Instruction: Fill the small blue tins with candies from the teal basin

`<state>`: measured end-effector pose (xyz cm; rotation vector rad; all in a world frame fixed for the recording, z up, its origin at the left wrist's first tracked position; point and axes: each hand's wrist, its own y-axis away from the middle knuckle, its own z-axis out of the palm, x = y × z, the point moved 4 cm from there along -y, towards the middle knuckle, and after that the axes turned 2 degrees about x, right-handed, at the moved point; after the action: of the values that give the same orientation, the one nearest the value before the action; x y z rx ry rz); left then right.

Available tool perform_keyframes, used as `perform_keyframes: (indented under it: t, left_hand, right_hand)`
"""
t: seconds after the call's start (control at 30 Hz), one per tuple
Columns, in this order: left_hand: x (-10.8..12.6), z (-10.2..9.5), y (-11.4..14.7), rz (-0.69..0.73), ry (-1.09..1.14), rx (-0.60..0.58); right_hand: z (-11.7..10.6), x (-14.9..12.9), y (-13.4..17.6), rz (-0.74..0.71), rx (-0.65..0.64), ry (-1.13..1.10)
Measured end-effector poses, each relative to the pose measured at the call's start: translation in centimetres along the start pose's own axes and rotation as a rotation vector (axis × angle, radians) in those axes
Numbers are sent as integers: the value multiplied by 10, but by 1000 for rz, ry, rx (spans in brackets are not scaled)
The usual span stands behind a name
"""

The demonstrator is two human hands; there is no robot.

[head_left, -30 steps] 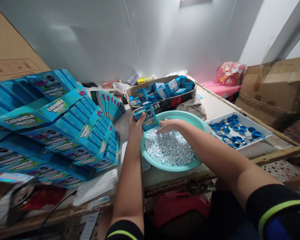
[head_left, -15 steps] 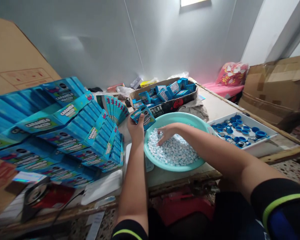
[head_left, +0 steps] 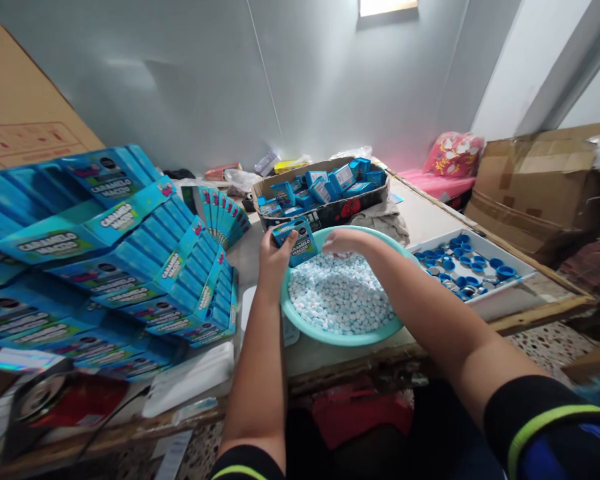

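My left hand point(head_left: 276, 255) grips a small blue candy box point(head_left: 300, 241) printed "Caramelo Macizo", tilted beside the rim of a turquoise basin point(head_left: 350, 339). A heap of small white and pale blue candies point(head_left: 345, 300) fills the basin. Over the far part of this heap is my right hand point(head_left: 344, 241), its curled fingers close to the box's right side. Pale candies seem to be in those fingers, though blur and the hand itself partly hide them.
Stacked blue display cartons point(head_left: 165, 267) stand at the left. Behind the basin, an open cardboard tray point(head_left: 325, 215) holds several small blue boxes. To the right lies a white tray point(head_left: 500, 290) with blue caps. A white scale-like device point(head_left: 291, 330) sits partly under the basin.
My right hand has lifted out of the candies and moved up beside the box. My left hand still holds the box, now turned more toward the basin. The view has shifted slightly.
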<state>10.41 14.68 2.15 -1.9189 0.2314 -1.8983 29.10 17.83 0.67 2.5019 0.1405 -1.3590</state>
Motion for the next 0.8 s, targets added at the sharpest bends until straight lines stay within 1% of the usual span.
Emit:
perform_keyframes:
  t: [0.1,0.17,0.27,0.33,0.37,0.47,0.53,0.63,0.7,0.8]
  left_hand:
    - [-7,5,0,-107,-38,-159]
    - [-9,7,2,-168,-149,-267]
    - [-9,11,5,-200,-301,-385]
    - [-6,14,7,-174,-363,-455]
    - [-4,16,8,-146,-393,-476]
    - [0,19,10,-40,-471,-491]
    - [0,20,11,-11,-496,-484]
    - [0,19,12,-24,-507,-468]
    - [0,20,13,-40,-476,-460]
    - [0,21,13,-53,-386,-453]
  right_hand:
    - [-22,-6,-1,-35,180,-254]
    - [-26,-13,-2,-83,266,-392]
    - [-21,-23,-6,-191,340,-706]
    - [-13,-27,-9,-245,360,-939]
    - [-9,-29,-10,-250,361,-1019]
    - [1,-30,-11,-230,341,-1076]
    - [5,-31,-10,-232,316,-1067]
    - [7,-29,-8,-227,263,-1075]
    - [7,-27,-7,-211,241,-1083]
    - [7,-24,-7,-193,256,-1067]
